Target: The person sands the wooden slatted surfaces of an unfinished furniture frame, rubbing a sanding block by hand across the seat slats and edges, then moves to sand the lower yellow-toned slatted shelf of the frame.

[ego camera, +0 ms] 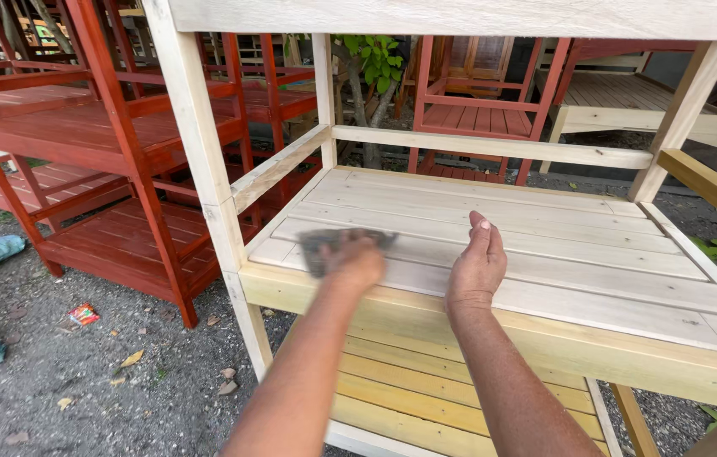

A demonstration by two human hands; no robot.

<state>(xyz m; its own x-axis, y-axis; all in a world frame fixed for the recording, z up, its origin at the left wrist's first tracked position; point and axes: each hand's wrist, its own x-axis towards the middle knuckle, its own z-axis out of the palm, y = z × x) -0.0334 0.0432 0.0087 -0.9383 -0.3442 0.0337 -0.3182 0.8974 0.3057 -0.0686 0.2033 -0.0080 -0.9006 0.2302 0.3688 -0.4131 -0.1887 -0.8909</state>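
My left hand (352,261) clenched on a grey sanding sheet (325,245), blurred, pressed flat on the pale slatted shelf (562,254) near its front-left corner, my right hand (477,267) released, resting edge-down on the slats just beside

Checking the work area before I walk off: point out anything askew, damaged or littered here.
The pale wooden shelf unit looks square and undamaged. The left hand presses a grey sanding sheet on its slats; the right hand rests beside it. Only oddity: a red wrapper and dry leaves litter the gravel.

Two bare forearms, no sleeves in view, left grip (352,262) (blurred), right grip (477,269), no rings
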